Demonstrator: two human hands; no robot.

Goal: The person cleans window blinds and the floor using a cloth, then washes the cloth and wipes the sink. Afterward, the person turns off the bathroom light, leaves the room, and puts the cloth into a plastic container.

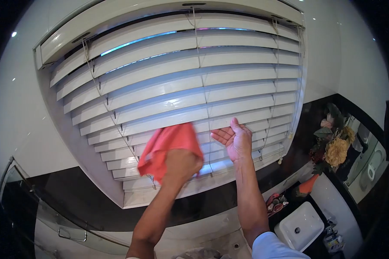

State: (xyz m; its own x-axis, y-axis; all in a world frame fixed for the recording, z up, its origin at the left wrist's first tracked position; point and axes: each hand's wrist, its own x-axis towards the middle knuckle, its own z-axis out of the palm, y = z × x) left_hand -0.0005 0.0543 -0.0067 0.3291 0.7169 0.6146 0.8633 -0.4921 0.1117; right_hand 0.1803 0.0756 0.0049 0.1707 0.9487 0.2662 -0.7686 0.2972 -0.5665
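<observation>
"Where's the red cloth (170, 140)?"
"Against the blind (160, 86), left of its middle, nearer the bottom edge. The left hand (181, 166) grips it."
"And the right hand (237, 140)?"
"Open, thumb up, right of the middle cord (205, 93); can't tell if it's touching slats."
"Beyond the lower right corner?"
"Flowers (336, 151), white basin (301, 226)."

The visible sleeve (275, 247) is plain pale blue.

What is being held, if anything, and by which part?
The left hand holds the red cloth by its lower part; whether the right hand grips a slat cannot be told.
</observation>
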